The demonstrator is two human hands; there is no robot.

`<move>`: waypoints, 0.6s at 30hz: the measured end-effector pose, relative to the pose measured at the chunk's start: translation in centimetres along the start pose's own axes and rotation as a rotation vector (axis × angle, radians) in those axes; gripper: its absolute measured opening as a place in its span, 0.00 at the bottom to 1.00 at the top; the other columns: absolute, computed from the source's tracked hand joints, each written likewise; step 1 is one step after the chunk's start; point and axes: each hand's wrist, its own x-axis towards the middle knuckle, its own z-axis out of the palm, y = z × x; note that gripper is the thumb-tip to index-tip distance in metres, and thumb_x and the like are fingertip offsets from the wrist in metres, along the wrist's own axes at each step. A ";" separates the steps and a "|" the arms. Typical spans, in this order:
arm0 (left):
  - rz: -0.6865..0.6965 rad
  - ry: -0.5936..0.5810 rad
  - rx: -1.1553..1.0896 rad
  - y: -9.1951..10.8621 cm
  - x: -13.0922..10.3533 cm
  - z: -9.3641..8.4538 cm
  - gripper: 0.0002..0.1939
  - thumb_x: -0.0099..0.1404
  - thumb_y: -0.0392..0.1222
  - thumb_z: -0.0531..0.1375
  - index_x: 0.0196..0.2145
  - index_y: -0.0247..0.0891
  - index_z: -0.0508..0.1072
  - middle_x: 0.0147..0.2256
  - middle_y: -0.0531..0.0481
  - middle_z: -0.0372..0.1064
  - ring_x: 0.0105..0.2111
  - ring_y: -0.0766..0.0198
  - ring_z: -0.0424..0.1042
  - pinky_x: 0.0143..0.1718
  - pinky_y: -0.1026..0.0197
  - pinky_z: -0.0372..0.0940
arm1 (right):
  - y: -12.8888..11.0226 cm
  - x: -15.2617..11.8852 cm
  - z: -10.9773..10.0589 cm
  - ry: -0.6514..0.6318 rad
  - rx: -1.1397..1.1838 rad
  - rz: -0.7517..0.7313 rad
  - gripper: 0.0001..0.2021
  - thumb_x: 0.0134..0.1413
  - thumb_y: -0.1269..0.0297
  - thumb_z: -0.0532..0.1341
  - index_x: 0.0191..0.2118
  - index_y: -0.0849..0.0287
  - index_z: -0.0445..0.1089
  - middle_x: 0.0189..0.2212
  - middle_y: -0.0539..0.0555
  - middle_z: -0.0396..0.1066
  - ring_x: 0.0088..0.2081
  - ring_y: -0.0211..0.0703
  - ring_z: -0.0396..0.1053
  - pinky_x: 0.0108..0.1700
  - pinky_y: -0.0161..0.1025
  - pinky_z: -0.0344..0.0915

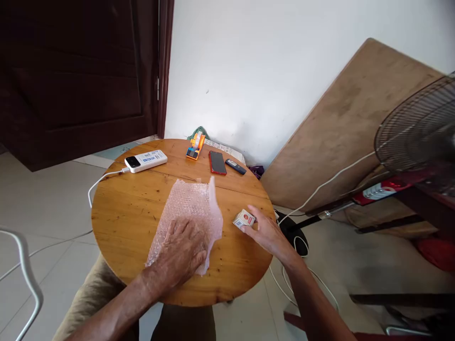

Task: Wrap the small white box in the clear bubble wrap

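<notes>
Left hand [183,246], grip spread flat, presses translucent bubble-wrap sheet [188,203] on round wooden worktop [121,222]. Right hand's [265,229] grip holds small white-and-red cardboard box [244,219].

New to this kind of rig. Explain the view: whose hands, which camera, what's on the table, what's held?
No robot here: one picture, from a camera on a person's head, looking forward and down at their own bare hands. The left hand lies flat on bubble wrap; the right hand holds a small box between thumb and fingers. On the round wooden table there are also a white device with a cable plugged in, an orange tape dispenser, a red-edged phone and a small dark device. Whether the box is lifted, I can't tell.
</notes>
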 end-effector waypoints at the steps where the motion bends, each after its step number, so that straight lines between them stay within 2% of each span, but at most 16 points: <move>1: -0.004 -0.021 0.003 0.1 0.1 0.1 0.19 0.65 0.42 0.56 0.54 0.42 0.68 0.59 0.40 0.61 0.62 0.42 0.55 0.63 0.33 0.47 | 0.1 -0.1 0.3 0.001 0.007 0.019 0.28 0.46 0.62 0.64 0.57 0.57 0.67 0.49 0.59 0.75 0.43 0.55 0.74 0.47 0.50 0.67; 3: -0.012 -0.053 0.009 0.1 0.4 -0.2 0.19 0.64 0.43 0.57 0.52 0.41 0.68 0.59 0.39 0.61 0.62 0.40 0.53 0.62 0.31 0.45 | 0.2 -0.1 0.4 0.024 0.047 0.036 0.23 0.47 0.64 0.63 0.52 0.56 0.71 0.42 0.56 0.78 0.38 0.52 0.75 0.43 0.48 0.69; 5: 0.002 -0.095 0.009 0.0 0.7 -0.8 0.19 0.62 0.44 0.58 0.51 0.42 0.68 0.60 0.40 0.59 0.63 0.40 0.52 0.62 0.30 0.43 | -0.3 -0.2 -0.1 0.077 0.179 0.037 0.19 0.48 0.63 0.63 0.49 0.55 0.72 0.39 0.55 0.78 0.36 0.50 0.75 0.42 0.47 0.69; 8: 0.019 -0.169 0.004 0.0 1.1 -1.9 0.21 0.60 0.44 0.59 0.51 0.43 0.67 0.60 0.41 0.58 0.63 0.40 0.50 0.63 0.30 0.42 | -2.2 -0.8 -1.9 0.150 0.513 -0.017 0.21 0.51 0.58 0.63 0.51 0.56 0.70 0.42 0.56 0.78 0.41 0.48 0.76 0.44 0.45 0.71; 10: 0.003 -0.197 0.010 0.1 1.3 -2.2 0.25 0.58 0.45 0.61 0.53 0.41 0.67 0.60 0.39 0.57 0.63 0.39 0.50 0.63 0.31 0.42 | -4.7 -1.5 -3.2 0.142 0.694 -0.131 0.24 0.52 0.56 0.65 0.54 0.56 0.69 0.47 0.57 0.75 0.45 0.49 0.74 0.48 0.45 0.70; 12: -0.027 -0.194 0.027 0.3 1.3 -1.8 0.29 0.56 0.47 0.62 0.55 0.40 0.65 0.61 0.37 0.56 0.64 0.37 0.49 0.63 0.29 0.41 | -7.9 -2.0 -3.8 0.026 0.847 -0.251 0.24 0.53 0.55 0.65 0.55 0.55 0.67 0.51 0.57 0.73 0.47 0.47 0.74 0.50 0.43 0.70; 14: -0.036 -0.152 0.049 0.5 1.2 -1.0 0.34 0.55 0.48 0.62 0.59 0.40 0.62 0.64 0.35 0.53 0.64 0.34 0.47 0.62 0.27 0.41 | -11.4 -1.9 -3.2 -0.125 0.963 -0.351 0.23 0.56 0.56 0.64 0.56 0.54 0.66 0.53 0.56 0.71 0.49 0.46 0.73 0.50 0.42 0.69; 16: -0.026 -0.070 0.069 0.6 1.0 -0.4 0.38 0.55 0.48 0.62 0.62 0.39 0.59 0.65 0.34 0.50 0.65 0.31 0.45 0.61 0.25 0.41 | -14.6 -1.2 -1.4 -0.265 0.978 -0.394 0.23 0.57 0.56 0.62 0.57 0.55 0.64 0.51 0.56 0.72 0.47 0.44 0.73 0.47 0.40 0.70; 18: -0.018 -0.004 0.075 0.7 0.9 -0.1 0.39 0.55 0.47 0.62 0.63 0.36 0.58 0.65 0.32 0.50 0.65 0.29 0.45 0.62 0.27 0.42 | -17.0 0.0 0.9 -0.338 0.882 -0.363 0.22 0.58 0.56 0.62 0.56 0.55 0.64 0.49 0.55 0.73 0.43 0.43 0.73 0.43 0.39 0.70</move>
